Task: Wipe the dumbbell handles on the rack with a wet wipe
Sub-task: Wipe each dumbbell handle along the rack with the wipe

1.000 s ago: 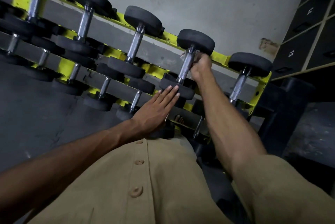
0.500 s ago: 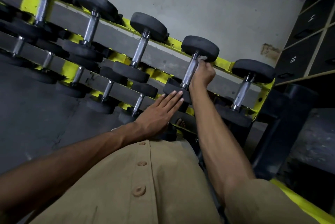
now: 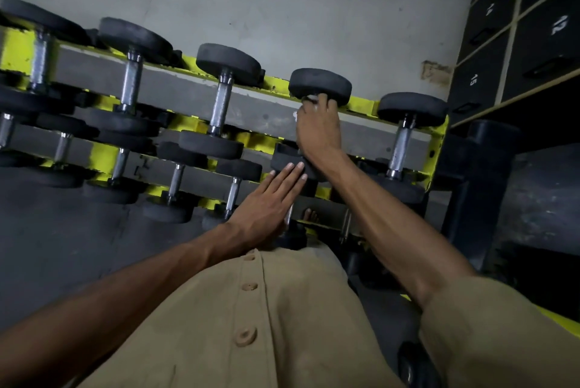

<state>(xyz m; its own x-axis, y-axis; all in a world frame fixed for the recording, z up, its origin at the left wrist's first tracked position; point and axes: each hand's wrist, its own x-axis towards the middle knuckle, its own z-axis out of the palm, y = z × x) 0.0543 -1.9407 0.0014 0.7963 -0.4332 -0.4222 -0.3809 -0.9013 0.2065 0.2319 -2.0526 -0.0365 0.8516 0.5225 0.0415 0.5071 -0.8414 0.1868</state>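
Dumbbell (image 3: 320,86) fourth along top tier of yellow rack (image 3: 436,149): right hand (image 3: 317,127) has slid up its handle since half a second ago, now against far black head, fingers curled round handle with white wet wipe (image 3: 309,100) peeking out. Left hand (image 3: 266,205) unchanged, fingers straight, resting on near head.

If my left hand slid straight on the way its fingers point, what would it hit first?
Most likely the near black end of the dumbbell the right hand is wiping; the left hand fingertips already look about touching it.
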